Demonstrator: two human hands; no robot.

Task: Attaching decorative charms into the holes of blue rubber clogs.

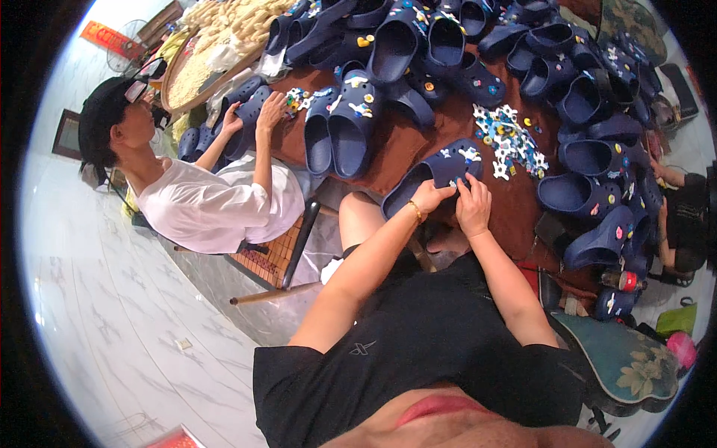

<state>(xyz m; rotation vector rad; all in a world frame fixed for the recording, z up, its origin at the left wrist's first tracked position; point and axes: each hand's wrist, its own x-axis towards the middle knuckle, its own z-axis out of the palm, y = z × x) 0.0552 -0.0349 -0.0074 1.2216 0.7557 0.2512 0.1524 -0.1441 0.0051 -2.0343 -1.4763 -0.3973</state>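
A navy blue clog (407, 187) lies at the table's near edge, its toe pointing right, with white and coloured charms on its upper. My left hand (433, 200) grips the near side of its upper, thumb stretched toward the toe. At the toe, my right hand (475, 207) has its thumb and fingers closed against the upper; whatever sits between the fingertips is too small to make out. Just beyond my right hand lies a loose pile of charms (508, 138), mostly white and blue with some yellow. A pair of clogs with charms (351, 123) stands to the left of the pile.
Many navy clogs (582, 157) crowd the far and right sides of the brown-covered table (388, 160). A co-worker (202, 194) sits at the left, handling clogs. Another person's arms (668, 216) show at the far right. A bottle (621, 281) lies near a green chair (620, 358).
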